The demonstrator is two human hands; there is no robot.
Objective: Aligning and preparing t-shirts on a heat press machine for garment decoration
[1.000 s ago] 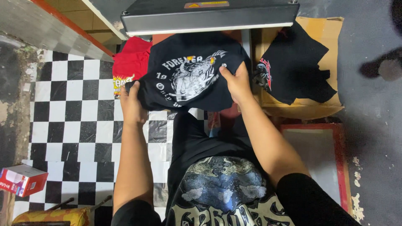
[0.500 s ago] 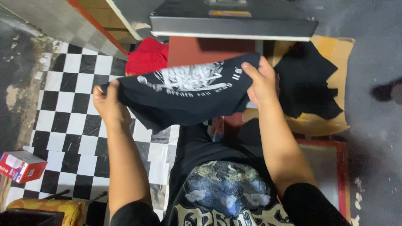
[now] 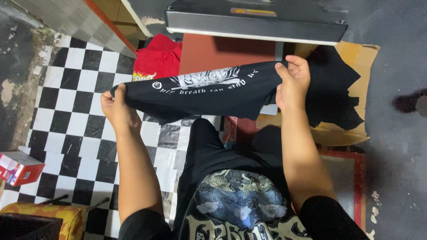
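So we've got a black t-shirt (image 3: 213,95) stretched out flat-ish between both hands, held up in the air in front of the heat press (image 3: 255,20). The left hand (image 3: 116,109) is clamped on one end of the fabric, fingers wrapped over the edge, and the right hand (image 3: 292,82) is pinched shut on the other end, a bit higher up. The shirt has a white print on it, some kind of detailed drawing with a curved line of lettering under it, and the cloth sags a little in the middle.

Under the shirt we can see the dark red lower plate (image 3: 213,55) of the press, with the grey upper plate tilted above it. A red garment (image 3: 158,62) is bunched up just left of the plate. On the right there's a cardboard box (image 3: 356,58) with more black cloth (image 3: 336,93) piled in it. The floor is a black-and-white checkered sheet (image 3: 66,98) on the left, and rough grey concrete (image 3: 396,146) on the right. A small red and white carton (image 3: 18,168) sits at the left edge.
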